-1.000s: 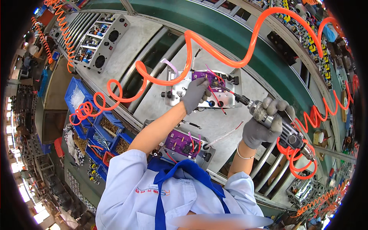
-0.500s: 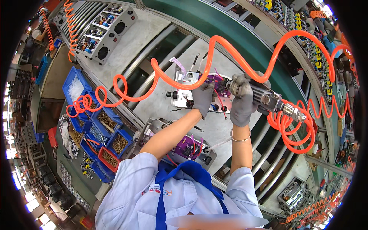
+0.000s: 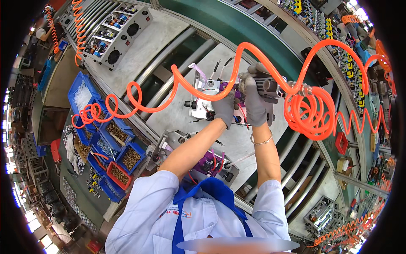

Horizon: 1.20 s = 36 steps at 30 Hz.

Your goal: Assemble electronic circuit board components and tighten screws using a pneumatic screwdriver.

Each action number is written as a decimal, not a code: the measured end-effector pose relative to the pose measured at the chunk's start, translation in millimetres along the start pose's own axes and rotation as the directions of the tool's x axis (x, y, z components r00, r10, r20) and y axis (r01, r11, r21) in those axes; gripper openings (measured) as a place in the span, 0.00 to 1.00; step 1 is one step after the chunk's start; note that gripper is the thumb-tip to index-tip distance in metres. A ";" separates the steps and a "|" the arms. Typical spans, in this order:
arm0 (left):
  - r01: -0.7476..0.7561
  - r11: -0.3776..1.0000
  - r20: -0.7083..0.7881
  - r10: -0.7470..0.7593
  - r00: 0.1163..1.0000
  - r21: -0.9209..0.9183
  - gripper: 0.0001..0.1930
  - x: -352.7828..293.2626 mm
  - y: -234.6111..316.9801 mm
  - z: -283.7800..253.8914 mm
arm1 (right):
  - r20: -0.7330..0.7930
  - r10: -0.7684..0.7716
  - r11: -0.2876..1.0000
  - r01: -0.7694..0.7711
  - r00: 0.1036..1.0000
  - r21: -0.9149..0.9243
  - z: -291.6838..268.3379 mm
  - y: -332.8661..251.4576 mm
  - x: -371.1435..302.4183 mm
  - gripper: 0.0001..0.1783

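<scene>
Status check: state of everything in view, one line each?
Power tool, held; whether running, can't tell
Right grip, gloved, closed on the tool
Left grip, gloved, fingers mostly hidden
Worked chassis, purple board partly covered
Nearer chassis, second board exposed
Orange hose, stretched left, bunched right
Red bin, filled with small parts
Upper-left chassis, uncovered

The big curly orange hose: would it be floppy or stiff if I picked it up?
Probably springy: the hose curls into open loops in mid-air. It looks fairly light, since it's thin and arches high. Pulling might tug the metal tool in the right hand, because it seems joined there.
</scene>
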State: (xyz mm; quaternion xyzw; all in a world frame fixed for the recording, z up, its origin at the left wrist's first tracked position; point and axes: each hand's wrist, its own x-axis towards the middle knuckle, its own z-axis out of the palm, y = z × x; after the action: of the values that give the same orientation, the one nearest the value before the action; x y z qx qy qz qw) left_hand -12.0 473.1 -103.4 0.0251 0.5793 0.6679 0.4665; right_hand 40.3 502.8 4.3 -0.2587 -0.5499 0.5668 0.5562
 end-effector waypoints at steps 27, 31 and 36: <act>0.107 0.962 0.014 -0.115 0.993 0.253 0.13 10.4 8.9 0.1 | 0.004 -0.033 0.998 0.033 0.999 -0.046 28.3 29.5 44.6 0.17; 0.111 0.980 0.050 -0.121 0.991 0.167 0.14 14.1 1.6 -6.6 | 0.007 -0.092 0.996 0.092 0.996 0.000 25.1 29.5 47.2 0.15; 0.334 0.943 0.306 -0.319 0.897 0.004 0.12 -26.3 23.5 -31.8 | -0.077 -0.039 0.999 0.041 0.996 0.028 7.5 -11.0 19.0 0.16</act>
State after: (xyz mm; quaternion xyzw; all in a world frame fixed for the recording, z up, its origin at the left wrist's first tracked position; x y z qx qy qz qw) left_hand -29.4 434.6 -81.7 0.0183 0.4808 0.5823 0.6553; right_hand 32.6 515.2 22.3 -0.2610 -0.5249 0.5531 0.5920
